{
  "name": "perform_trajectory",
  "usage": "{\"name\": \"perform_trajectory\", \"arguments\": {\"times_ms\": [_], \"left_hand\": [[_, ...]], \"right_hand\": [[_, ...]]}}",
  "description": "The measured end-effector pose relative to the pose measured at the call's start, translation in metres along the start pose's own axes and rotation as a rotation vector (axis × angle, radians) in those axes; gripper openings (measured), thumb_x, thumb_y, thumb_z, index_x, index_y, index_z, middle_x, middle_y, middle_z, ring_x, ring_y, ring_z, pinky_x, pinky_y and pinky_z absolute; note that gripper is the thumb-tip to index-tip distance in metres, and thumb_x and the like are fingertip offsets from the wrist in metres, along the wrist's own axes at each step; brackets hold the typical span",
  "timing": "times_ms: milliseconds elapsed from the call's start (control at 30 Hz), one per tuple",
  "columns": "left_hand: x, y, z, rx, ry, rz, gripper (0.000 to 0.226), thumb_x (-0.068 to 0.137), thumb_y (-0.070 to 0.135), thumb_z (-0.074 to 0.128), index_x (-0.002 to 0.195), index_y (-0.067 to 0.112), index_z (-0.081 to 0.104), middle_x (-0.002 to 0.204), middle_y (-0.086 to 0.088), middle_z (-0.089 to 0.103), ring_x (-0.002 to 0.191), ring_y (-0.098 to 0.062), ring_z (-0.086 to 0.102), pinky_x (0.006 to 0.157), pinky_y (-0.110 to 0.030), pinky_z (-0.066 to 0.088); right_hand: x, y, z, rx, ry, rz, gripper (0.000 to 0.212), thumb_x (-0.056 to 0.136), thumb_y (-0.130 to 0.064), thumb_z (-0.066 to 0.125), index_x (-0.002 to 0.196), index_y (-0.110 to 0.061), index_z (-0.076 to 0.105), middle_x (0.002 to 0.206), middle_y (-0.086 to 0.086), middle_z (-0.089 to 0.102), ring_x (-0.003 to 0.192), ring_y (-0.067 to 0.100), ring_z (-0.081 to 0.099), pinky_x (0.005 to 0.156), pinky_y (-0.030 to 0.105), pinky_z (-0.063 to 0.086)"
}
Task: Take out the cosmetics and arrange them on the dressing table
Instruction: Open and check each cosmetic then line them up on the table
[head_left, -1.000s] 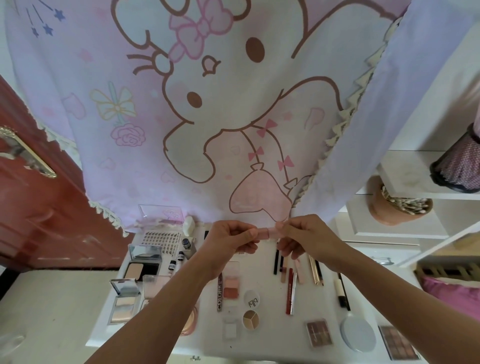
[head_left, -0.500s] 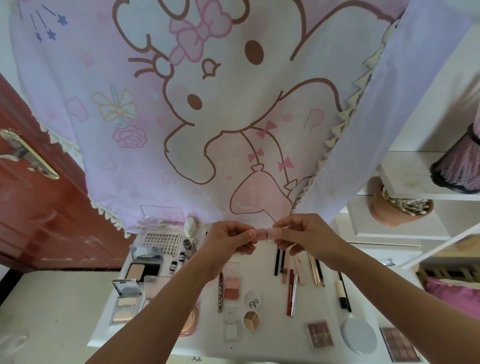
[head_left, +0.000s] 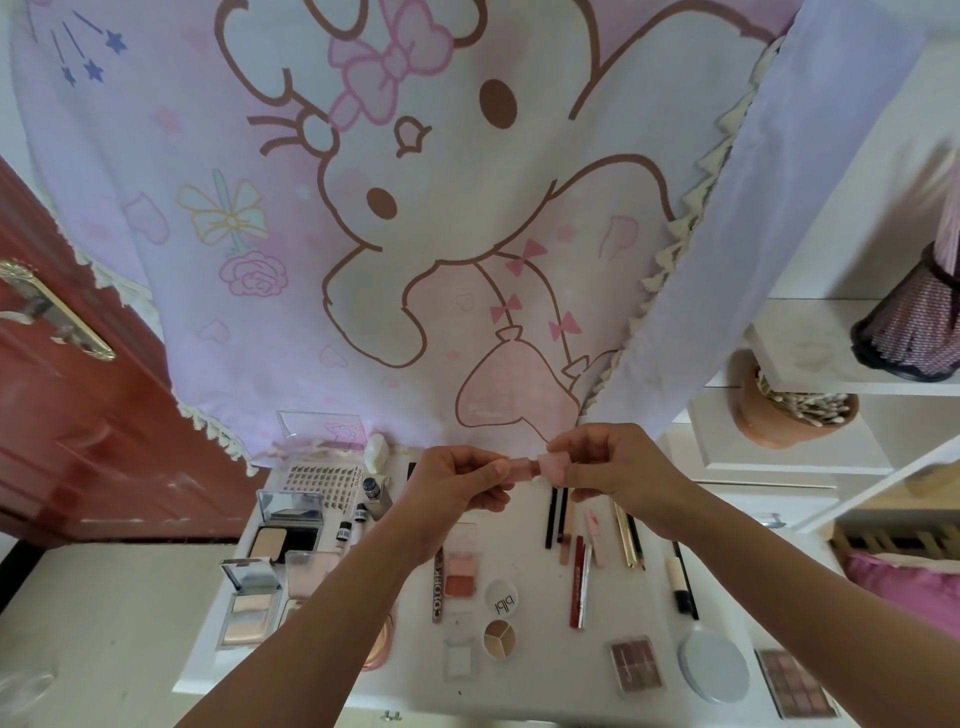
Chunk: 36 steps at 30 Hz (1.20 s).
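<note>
Seen from the head camera, both hands are meeting above the far edge of the white dressing table (head_left: 550, 673), toward twelve o'clock. The left hand (head_left: 457, 480) is pinching the body of a small pink lip tube (head_left: 522, 466). The right hand (head_left: 615, 467), at its three o'clock, is pinching the cap end. The tube is hanging level between them, clear of the tabletop. I cannot tell whether the cap is coming off or going on, but I would guess it is being checked before laying down.

The slim pencils and lip pens (head_left: 558, 519) are lying side by side at the hands' six o'clock, all pointing toward twelve, probably sorted by shape. The tube likely belongs there. The open powder compacts (head_left: 288, 530) are sitting at the table's nine o'clock and the eyeshadow palettes (head_left: 636, 665) at five. This looks like grouping by kind.
</note>
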<state>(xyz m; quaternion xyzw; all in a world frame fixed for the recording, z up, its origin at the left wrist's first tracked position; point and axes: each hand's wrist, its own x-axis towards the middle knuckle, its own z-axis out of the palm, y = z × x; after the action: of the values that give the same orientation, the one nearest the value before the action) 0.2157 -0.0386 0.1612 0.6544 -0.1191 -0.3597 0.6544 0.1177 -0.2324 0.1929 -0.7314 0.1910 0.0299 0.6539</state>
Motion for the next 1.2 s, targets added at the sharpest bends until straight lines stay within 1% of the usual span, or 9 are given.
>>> {"name": "perform_trajectory", "arguments": {"times_ms": [133,267,400,633,733,800,967,1100,1200], "left_hand": [[-0.001,0.0,0.002,-0.006,-0.001,-0.003,0.019,0.087,0.011,0.067,0.102,0.0,0.07,0.086,-0.017,0.071,0.075,-0.023,0.067,0.074,-0.03,0.056],[-0.001,-0.001,0.002,-0.015,0.007,0.0,0.021,0.086,0.011,0.068,0.103,-0.002,0.069,0.088,-0.019,0.071,0.074,-0.024,0.067,0.073,-0.03,0.056],[-0.001,-0.003,0.003,-0.03,0.007,-0.003,0.021,0.085,0.011,0.069,0.102,-0.001,0.07,0.086,-0.019,0.072,0.075,-0.024,0.067,0.072,-0.029,0.055],[-0.002,-0.01,0.004,-0.058,0.008,-0.013,0.02,0.085,0.01,0.068,0.102,-0.002,0.07,0.083,-0.018,0.071,0.076,-0.027,0.066,0.073,-0.031,0.055],[-0.002,-0.011,0.002,-0.069,0.018,-0.012,0.02,0.085,0.008,0.068,0.102,-0.002,0.069,0.083,-0.019,0.07,0.076,-0.027,0.066,0.072,-0.03,0.055],[-0.001,-0.012,0.001,-0.068,0.024,-0.011,0.021,0.085,0.008,0.069,0.102,-0.003,0.068,0.085,-0.02,0.071,0.076,-0.028,0.066,0.072,-0.03,0.055],[0.0,-0.014,0.0,-0.048,0.027,-0.003,0.022,0.085,0.008,0.07,0.103,-0.003,0.068,0.091,-0.022,0.071,0.078,-0.028,0.067,0.072,-0.03,0.055],[0.002,-0.014,0.001,-0.051,0.034,-0.009,0.021,0.084,0.007,0.071,0.102,-0.003,0.068,0.094,-0.023,0.071,0.078,-0.028,0.068,0.074,-0.031,0.055],[0.002,-0.015,0.001,-0.05,0.026,-0.01,0.023,0.084,0.008,0.071,0.104,-0.003,0.068,0.093,-0.023,0.071,0.078,-0.027,0.068,0.073,-0.031,0.055]], "right_hand": [[-0.001,0.002,-0.003,-0.009,-0.01,-0.004,0.021,0.081,-0.002,0.077,0.101,-0.007,0.07,0.088,0.006,0.073,0.079,0.015,0.068,0.067,0.026,0.056],[-0.003,-0.001,-0.004,0.047,-0.032,0.049,0.025,0.085,-0.015,0.075,0.109,-0.011,0.067,0.097,0.009,0.074,0.087,0.024,0.073,0.069,0.027,0.057],[-0.004,0.0,-0.005,0.02,-0.052,0.082,0.024,0.085,-0.022,0.075,0.105,-0.008,0.073,0.092,0.01,0.076,0.083,0.025,0.073,0.071,0.029,0.057],[-0.002,0.002,-0.005,-0.013,-0.038,0.053,0.023,0.082,-0.002,0.075,0.103,-0.01,0.068,0.09,0.005,0.073,0.079,0.013,0.071,0.069,0.025,0.056],[0.0,0.0,-0.004,0.037,-0.063,0.132,0.025,0.087,-0.022,0.072,0.11,-0.012,0.066,0.1,0.01,0.073,0.085,0.025,0.073,0.07,0.03,0.056],[0.001,0.0,-0.004,0.037,-0.076,0.19,0.033,0.091,-0.036,0.066,0.108,-0.008,0.069,0.096,0.014,0.074,0.081,0.028,0.073,0.068,0.032,0.055],[0.002,-0.001,-0.005,0.016,-0.088,0.142,0.032,0.08,-0.022,0.079,0.108,-0.009,0.069,0.097,0.013,0.074,0.084,0.023,0.072,0.069,0.027,0.055],[0.005,0.0,-0.002,0.035,-0.11,0.219,0.033,0.09,-0.034,0.067,0.108,-0.007,0.069,0.099,0.013,0.074,0.084,0.028,0.073,0.069,0.03,0.056],[0.006,0.0,-0.002,0.004,-0.104,0.192,0.026,0.089,-0.027,0.07,0.103,-0.004,0.072,0.09,0.014,0.075,0.077,0.022,0.072,0.068,0.027,0.056]]}}
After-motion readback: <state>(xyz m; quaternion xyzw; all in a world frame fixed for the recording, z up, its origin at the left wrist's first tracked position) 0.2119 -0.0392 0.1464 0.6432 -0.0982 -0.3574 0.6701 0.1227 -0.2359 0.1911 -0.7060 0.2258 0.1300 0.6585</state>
